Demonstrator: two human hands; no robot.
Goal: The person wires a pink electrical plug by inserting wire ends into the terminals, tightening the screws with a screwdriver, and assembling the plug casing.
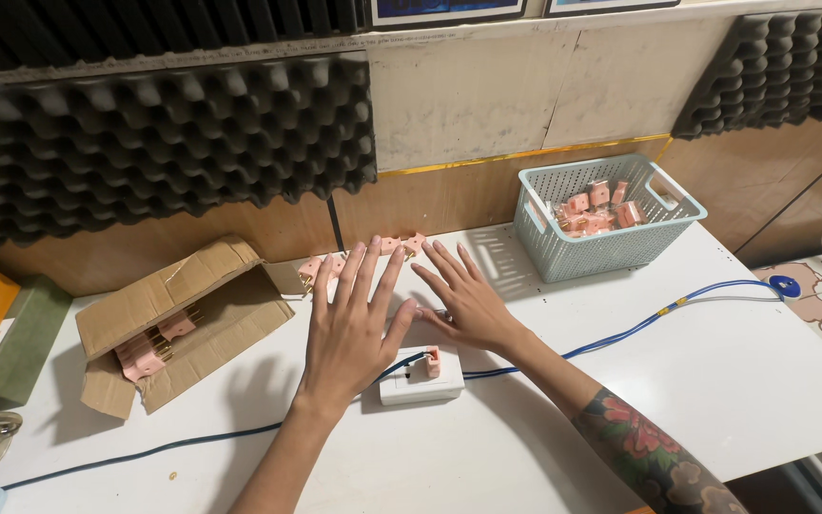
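Both hands hover flat over a white tabletop (734, 381), palms down, holding nothing. The left hand (349, 328) has its fingers (370, 271) straight and fanned apart, pointing away from the person toward the wall. The right hand (468, 305) also has its fingers spread and extended, angled up and to the left, so its thumb tip lies just beside the left thumb.

Just beyond the fingertips of both hands, a short row of small pink plastic plugs with brass prongs (363, 255) lies on the table near the wall. Just below the left palm, between the two wrists, sits a white rectangular socket block (420, 383) with one pink plug (433, 361) stuck upright in it. A blue cable (620, 335) runs from that block off to the right past the right forearm, and another length trails left under the left forearm.

Well to the left of the left fingers, an open brown cardboard box (178, 319) lies on its side with more pink plugs spilling inside. Well to the right of the right fingers stands a pale blue perforated plastic basket (611, 243), also holding pink plugs. Dark grey egg-crate foam panels (164, 143) cover the wall above.
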